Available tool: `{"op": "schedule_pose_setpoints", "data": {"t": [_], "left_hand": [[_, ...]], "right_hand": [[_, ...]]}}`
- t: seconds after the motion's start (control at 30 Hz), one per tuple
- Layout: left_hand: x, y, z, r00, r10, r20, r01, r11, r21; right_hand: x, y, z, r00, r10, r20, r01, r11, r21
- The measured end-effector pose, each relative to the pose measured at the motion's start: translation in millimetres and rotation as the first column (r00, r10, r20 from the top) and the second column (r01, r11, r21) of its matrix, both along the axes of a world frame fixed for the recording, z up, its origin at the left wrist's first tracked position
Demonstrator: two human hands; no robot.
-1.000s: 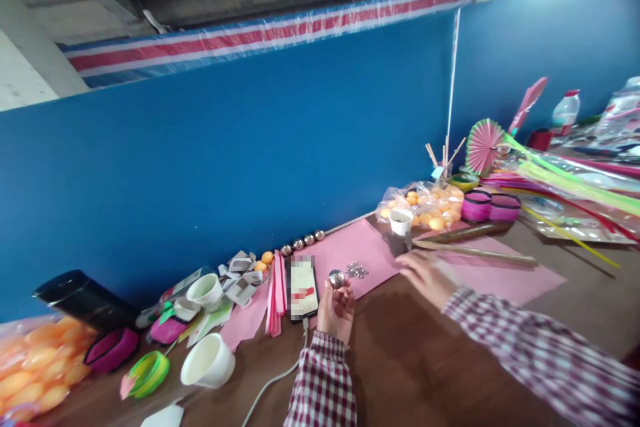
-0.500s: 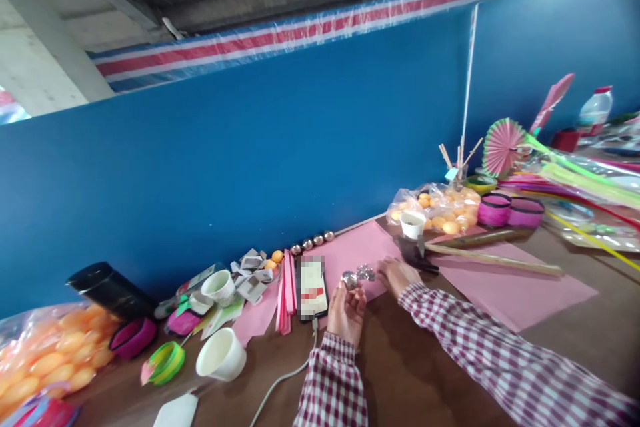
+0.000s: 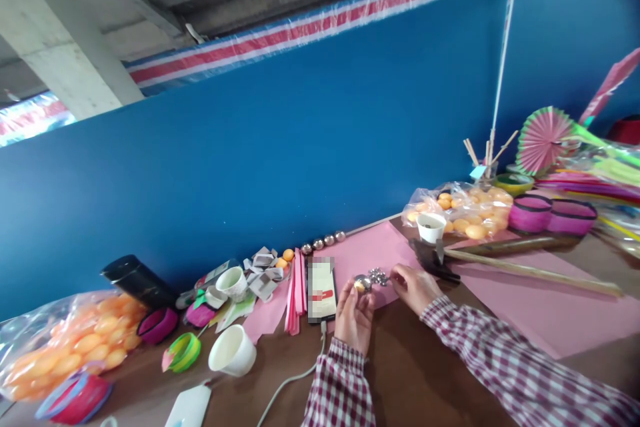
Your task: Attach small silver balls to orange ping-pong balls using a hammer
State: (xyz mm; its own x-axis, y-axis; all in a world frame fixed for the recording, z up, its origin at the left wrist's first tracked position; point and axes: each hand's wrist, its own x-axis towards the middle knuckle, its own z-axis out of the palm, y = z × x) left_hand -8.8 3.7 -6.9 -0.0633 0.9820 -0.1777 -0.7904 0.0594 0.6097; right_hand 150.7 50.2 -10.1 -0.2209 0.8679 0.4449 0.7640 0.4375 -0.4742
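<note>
My left hand is palm up with a shiny silver ball held at its fingertips. Just right of the ball, small silver pieces lie clustered on the pink paper. Beside this cluster my right hand has its thumb and fingers pinched together; what sits between them is too small to name. A phone with a cable lies left of the hands. Several more silver balls stand in a row behind the phone.
A hammer lies on the right, near a white cup and a bag of orange balls. On the left are an empty white cup, a black cylinder and another bag of orange balls. A blue partition stands behind.
The camera view has turned left, so the table items appear farther right. My right hand's fingers are now pinched close to the silver pieces. My left hand still holds the ball.
</note>
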Motion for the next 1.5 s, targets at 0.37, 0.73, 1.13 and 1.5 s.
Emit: {"op": "schedule_pose_setpoints", "data": {"t": [0.37,0.73,1.13,1.5], "left_hand": [[1.6,-2.7,0.9,0.996,-0.036,-0.077,0.038,0.999,0.024],[2.1,1.7,-3.6,0.998,0.004,-0.059,-0.002,0.999,0.049],[3.3,-0.4,2.3,0.995,-0.012,-0.096,0.011,1.0,-0.009],[6.5,-0.6,-1.1,0.977,-0.051,-0.207,0.066,0.996,0.062]], "right_hand": [[-14.4,-11.1,12.1,0.888,0.158,-0.432,-0.199,0.979,-0.052],[-16.3,-9.4,11.1,0.813,0.116,-0.57,-0.25,0.954,-0.163],[-18.3,-14.0,13.7,0.629,0.069,-0.774,-0.429,0.861,-0.271],[-21.2,-17.7,16.9,0.672,0.122,-0.731,-0.419,0.876,-0.239]]}}
